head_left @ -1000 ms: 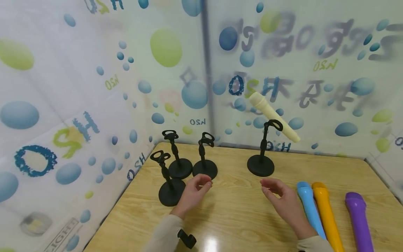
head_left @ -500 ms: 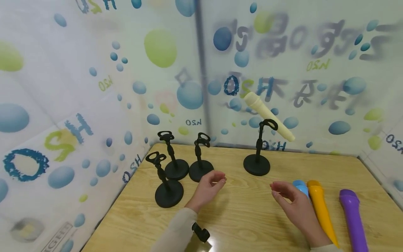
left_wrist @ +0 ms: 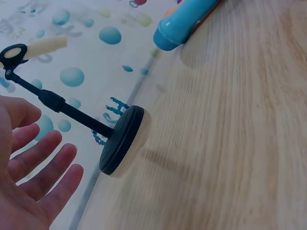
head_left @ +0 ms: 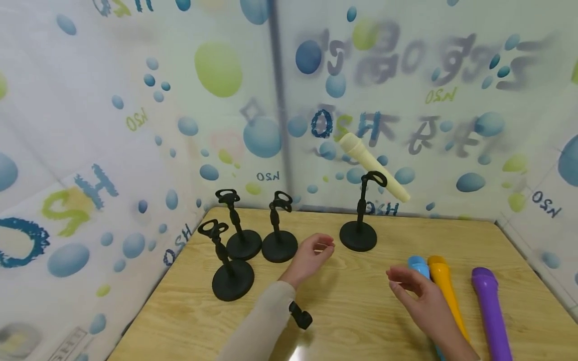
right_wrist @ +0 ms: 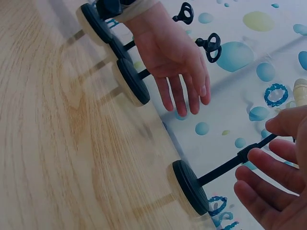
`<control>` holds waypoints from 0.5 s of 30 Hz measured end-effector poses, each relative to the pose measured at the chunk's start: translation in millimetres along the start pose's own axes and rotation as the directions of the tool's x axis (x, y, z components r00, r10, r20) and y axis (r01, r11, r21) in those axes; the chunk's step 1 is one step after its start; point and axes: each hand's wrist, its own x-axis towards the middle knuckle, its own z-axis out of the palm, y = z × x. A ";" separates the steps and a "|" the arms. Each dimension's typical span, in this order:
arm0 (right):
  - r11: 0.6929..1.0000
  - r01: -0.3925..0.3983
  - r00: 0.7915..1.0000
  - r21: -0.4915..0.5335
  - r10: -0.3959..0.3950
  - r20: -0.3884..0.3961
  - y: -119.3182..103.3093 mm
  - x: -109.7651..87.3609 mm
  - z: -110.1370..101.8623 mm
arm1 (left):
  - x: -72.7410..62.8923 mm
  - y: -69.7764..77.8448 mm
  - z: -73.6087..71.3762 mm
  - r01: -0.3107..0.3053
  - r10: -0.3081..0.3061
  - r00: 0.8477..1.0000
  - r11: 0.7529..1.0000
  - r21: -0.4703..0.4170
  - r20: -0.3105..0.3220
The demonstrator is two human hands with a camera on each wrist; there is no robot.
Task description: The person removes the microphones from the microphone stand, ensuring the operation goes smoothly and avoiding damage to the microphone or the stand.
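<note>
A cream microphone (head_left: 375, 165) sits tilted in the clip of a black microphone stand (head_left: 358, 235) at the back of the table. My left hand (head_left: 311, 255) hovers left of that stand, fingers loosely bent and holding nothing. Over the table in front of the blue microphone (head_left: 419, 265), partly covering it, is my right hand (head_left: 420, 298), also holding nothing. The orange microphone (head_left: 444, 286) lies beside the blue one, and a purple microphone (head_left: 491, 311) lies farther right. In the left wrist view the fingers (left_wrist: 53, 167) are spread near the stand, apart from it.
Three more black stands with bare clips are grouped at the left: a front one (head_left: 232, 281), a back one (head_left: 244, 244) and a right one (head_left: 280, 245). Printed curtain walls (head_left: 217, 150) enclose the wooden table (head_left: 352, 311) behind and at the left.
My left hand has moved right, from beside the grouped stands toward the stand with the cream microphone. My right hand has shifted slightly toward the blue microphone. The head view has turned right.
</note>
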 end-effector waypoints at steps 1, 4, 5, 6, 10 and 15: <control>1.000 -0.006 1.000 -0.007 0.006 0.003 0.4 -0.9 -0.3 | 2.2 0.0 2.0 0.003 -0.003 1.000 1.000 0.002 0.003; 1.000 -0.022 1.000 -0.018 0.022 0.010 1.1 -2.5 -0.8 | 9.4 1.2 7.9 0.003 -0.003 1.000 1.000 0.003 0.007; 0.999 -0.026 1.000 -0.021 0.027 0.015 1.3 -2.9 -1.0 | 11.6 1.8 9.7 0.004 -0.004 1.000 1.000 0.001 0.005; 0.999 -0.030 0.999 -0.021 0.030 0.018 1.1 -3.5 -1.1 | 13.8 2.4 11.4 0.007 -0.007 1.000 1.000 -0.005 0.003; 0.999 -0.034 0.999 -0.020 0.035 0.026 0.2 -6.4 -1.9 | 23.2 2.4 18.6 0.030 -0.030 1.000 0.999 -0.017 -0.007; 0.999 -0.041 0.999 -0.032 0.041 0.025 0.2 -9.8 -3.9 | 35.2 1.5 28.2 0.036 -0.036 0.999 0.998 -0.042 -0.012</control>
